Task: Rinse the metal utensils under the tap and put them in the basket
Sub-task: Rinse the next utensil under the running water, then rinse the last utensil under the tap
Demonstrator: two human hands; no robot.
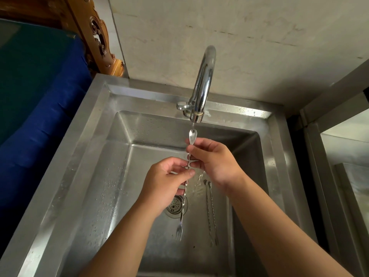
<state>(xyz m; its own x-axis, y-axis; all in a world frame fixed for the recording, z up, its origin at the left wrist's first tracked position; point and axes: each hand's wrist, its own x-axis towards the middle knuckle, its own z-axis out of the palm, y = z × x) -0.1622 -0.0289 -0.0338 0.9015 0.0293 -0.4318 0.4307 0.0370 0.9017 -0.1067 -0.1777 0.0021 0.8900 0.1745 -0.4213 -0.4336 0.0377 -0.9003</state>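
Your forearms reach in from the bottom edge, bare, meeting over the sink (83, 156). Between them you hold one long stirrer (184, 188), a thin steel rod with a twisted shaft, a small spoon bowl at the top and a little fork at the bottom. Your right hand (214, 158) pinches it just below the bowl, fingers curled round the shaft. Your left hand (167, 180) pinches it lower down, at about the middle of the shaft, thumb and fingertips closed on the twist. The rod hangs nearly upright, the bowl just beneath the tap (201, 84) spout and the fork end hanging over the basin floor beside the drain (176, 206).

Water (199, 176) runs thinly from the spout onto the bowl and falls on past your right palm, splashing at the bottom. Just right of that splash, two more stirrers (211, 212) lie flat on the basin floor, side by side and close together, spoon ends toward the tap, fork ends toward you.

Your sink is brushed stainless steel, square-cornered, beaded with droplets on its left wall and floor. Its drain is a round perforated strainer. Its tap is a polished chrome gooseneck with a short lever at the base. Behind it stands a pale, scuffed wall (239, 37). Left of the sink hangs blue cloth (50, 116), with carved wood (99, 37) above.
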